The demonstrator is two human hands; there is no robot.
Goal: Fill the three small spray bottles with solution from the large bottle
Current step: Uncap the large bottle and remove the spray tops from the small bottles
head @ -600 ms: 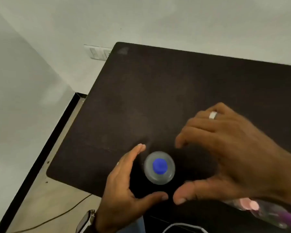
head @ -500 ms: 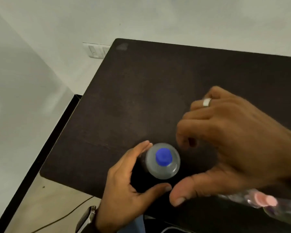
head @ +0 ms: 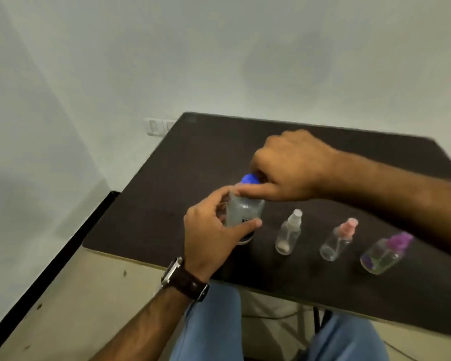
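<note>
Left hand (head: 211, 234) fingers clamped around large bottle (head: 244, 211) (upright on table (head: 167, 183)); right hand (head: 289, 168) fingers pinched on blue cap (head: 250, 179).

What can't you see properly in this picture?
- Large bottle label: head view, covered by the left hand and blurred.
- Blue cap: partly hidden under the right hand.
- Three small spray bottles: too blurred to judge any liquid inside.
</note>
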